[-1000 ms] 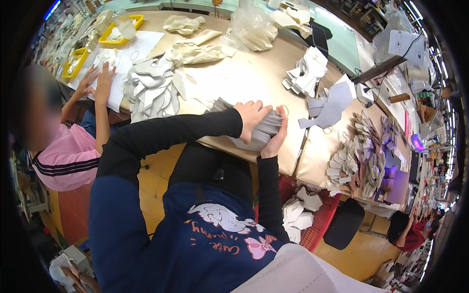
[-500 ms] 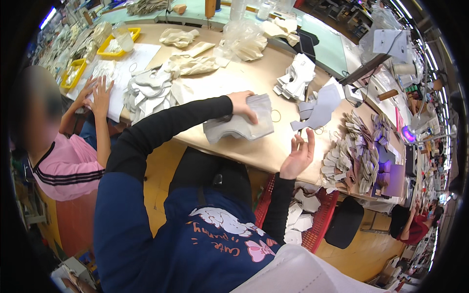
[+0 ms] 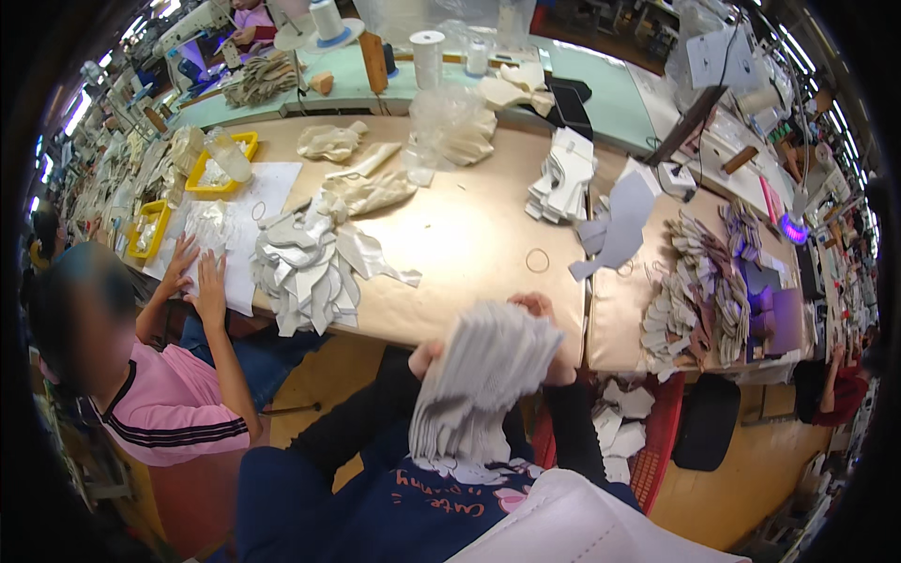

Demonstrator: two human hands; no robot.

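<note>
A thick stack of grey cut fabric pieces (image 3: 488, 366) is held up in front of my body, tilted so that its layered edges show. My left hand (image 3: 425, 358) grips its left side, with only part of the hand visible beside the pieces. From the right, my right hand (image 3: 554, 342) clasps the stack, fingers curled over its top edge. Beyond it on the brown-covered table lie a rubber band (image 3: 537, 260) and a pile of white cut pieces (image 3: 563, 176). A flat grey piece (image 3: 627, 220) lies to the right of these.
At left, a co-worker's hands (image 3: 202, 277) rest at a white sheet (image 3: 274, 192) near yellow trays (image 3: 199, 176). A heap of pale pieces (image 3: 305, 267) overhangs the table edge. Bundles of pieces (image 3: 699, 291) lie right. A red crate (image 3: 654, 450) stands below, beside a black stool (image 3: 706, 422).
The grey stack has come off the table toward my body and been tilted up. My right hand, empty before, now grips it together with my left. The view has shifted.
</note>
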